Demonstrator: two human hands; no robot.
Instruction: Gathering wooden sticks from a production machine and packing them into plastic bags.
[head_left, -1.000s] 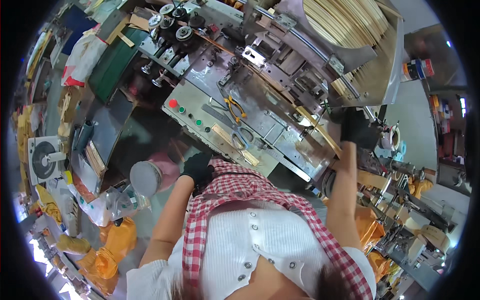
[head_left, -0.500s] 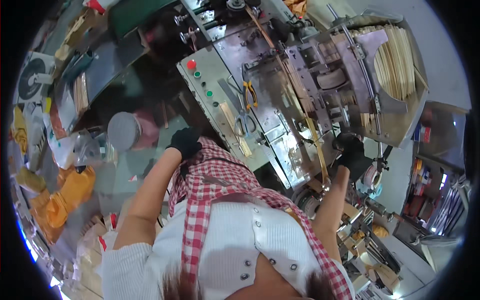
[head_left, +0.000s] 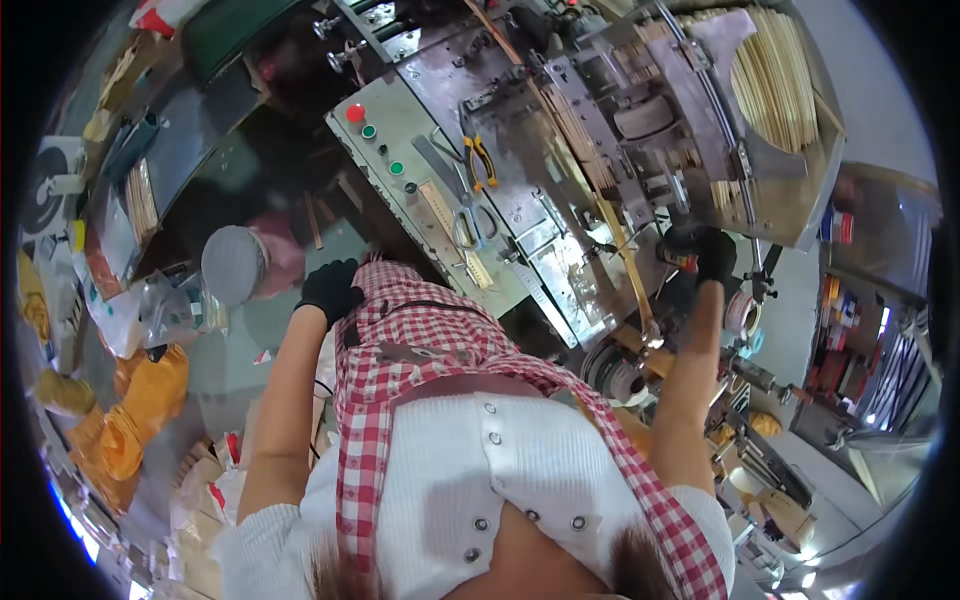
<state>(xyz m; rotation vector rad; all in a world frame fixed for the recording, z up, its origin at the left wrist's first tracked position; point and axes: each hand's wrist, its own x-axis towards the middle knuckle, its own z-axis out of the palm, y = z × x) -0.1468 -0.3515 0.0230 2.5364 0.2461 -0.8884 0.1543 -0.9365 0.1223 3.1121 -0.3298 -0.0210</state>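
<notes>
My left hand (head_left: 330,290), in a black glove, lies on the red-checked apron (head_left: 400,290) over my knee. Its fingers are stretched out with nothing in them. At the right side of the metal machine (head_left: 560,200), my right hand (head_left: 708,252), also gloved in black, has its fingers curved round a dark rounded thing with a red and yellow patch (head_left: 682,262). The glove covers much of it, so its kind is unclear. Just left of that hand, a thin wooden strip (head_left: 625,260) runs along the machine.
Yellow-handled pliers (head_left: 480,160), scissors (head_left: 468,225) and a ruler (head_left: 440,165) lie on the machine beside a panel with a red button (head_left: 355,113). Thin wooden pieces (head_left: 775,85) fill a holder at upper right. A round grey-topped stool (head_left: 235,265) and orange cloth (head_left: 130,430) are at left.
The view has shifted, so the machine sits a little further left and higher. My right hand has risen in the picture and curves round the dark thing; my left stays by my knee.
</notes>
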